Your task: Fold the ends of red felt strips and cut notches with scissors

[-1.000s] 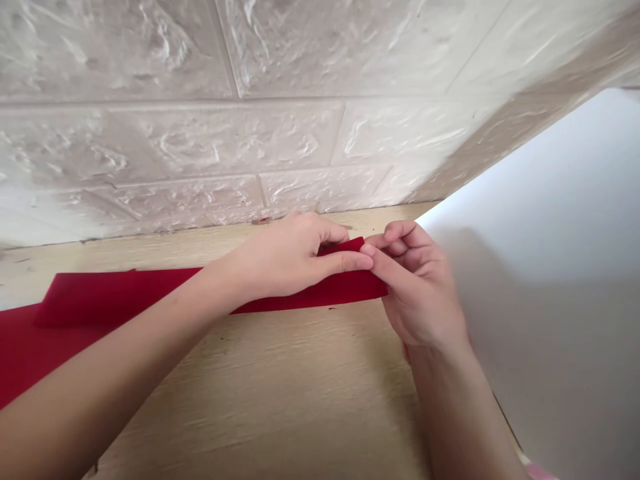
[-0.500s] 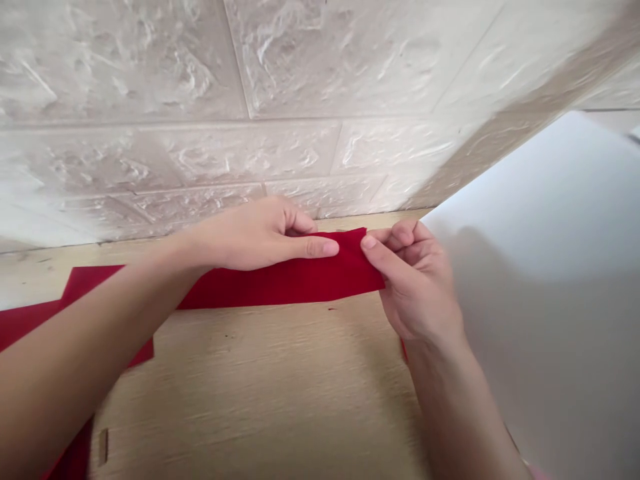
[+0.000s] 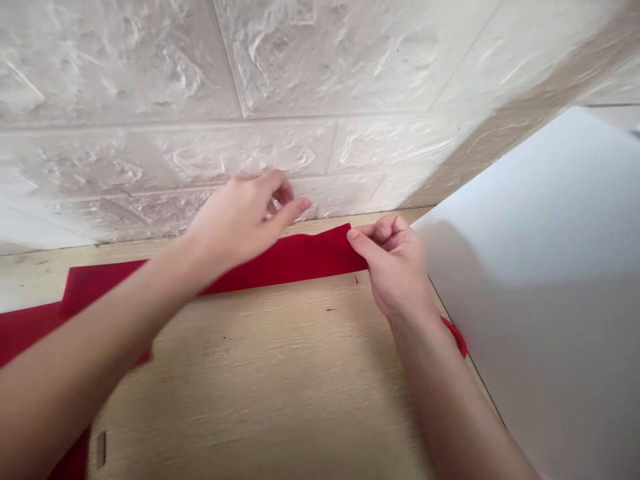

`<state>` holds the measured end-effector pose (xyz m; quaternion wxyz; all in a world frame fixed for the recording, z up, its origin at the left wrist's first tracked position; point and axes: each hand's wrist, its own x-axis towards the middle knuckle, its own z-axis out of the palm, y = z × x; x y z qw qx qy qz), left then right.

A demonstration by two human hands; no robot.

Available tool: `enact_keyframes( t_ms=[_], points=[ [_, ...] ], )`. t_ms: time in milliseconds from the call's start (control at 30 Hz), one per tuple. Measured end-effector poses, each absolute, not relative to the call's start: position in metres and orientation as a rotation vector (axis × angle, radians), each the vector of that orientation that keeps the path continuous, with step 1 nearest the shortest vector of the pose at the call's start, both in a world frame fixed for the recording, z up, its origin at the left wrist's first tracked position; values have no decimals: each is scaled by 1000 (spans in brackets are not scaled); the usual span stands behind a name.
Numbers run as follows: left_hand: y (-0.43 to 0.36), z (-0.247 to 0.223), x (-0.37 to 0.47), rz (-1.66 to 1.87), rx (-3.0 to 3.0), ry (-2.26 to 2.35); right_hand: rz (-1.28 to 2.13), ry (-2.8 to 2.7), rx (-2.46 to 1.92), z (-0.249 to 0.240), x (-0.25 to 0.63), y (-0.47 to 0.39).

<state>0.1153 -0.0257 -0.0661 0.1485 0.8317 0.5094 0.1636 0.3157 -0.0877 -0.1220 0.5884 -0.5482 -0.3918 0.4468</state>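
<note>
A long strip of red cloth [image 3: 300, 257] stretches across the back of the wooden table. Its right end is pinched between the thumb and fingers of my right hand [image 3: 393, 260]. Above the strip's middle, near the wall, is my left hand [image 3: 250, 213], with thumb and curled fingers apart and nothing between them. My left forearm passes over the left part of the strip. More red cloth [image 3: 27, 327] lies at the left, partly hidden beneath that forearm.
A white textured brick-pattern wall [image 3: 165, 147] rises behind the wooden table [image 3: 260, 380]. On the right stands a large white panel [image 3: 545, 280], with a small red curved piece [image 3: 455, 337] at its edge. Tiny red scraps lie on the wood.
My left hand has let go of the strip and lifted up and to the left. My right hand has shifted slightly left with the strip's end, uncovering the red curved piece.
</note>
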Motion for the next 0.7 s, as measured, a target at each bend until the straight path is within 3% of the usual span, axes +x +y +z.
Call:
enact_keyframes(
  t_ms=[200, 433, 700],
  points=[
    [-108, -113, 163, 588, 3001, 774, 1194, -700, -1380, -147, 326, -86],
    [-118, -155, 168, 291, 2900, 868, 1076, -743, -1510, -149, 336, -84],
    [-117, -167, 164, 132, 2755, 1019, 995, -802, -1562, -156, 330, -81]
  ],
)
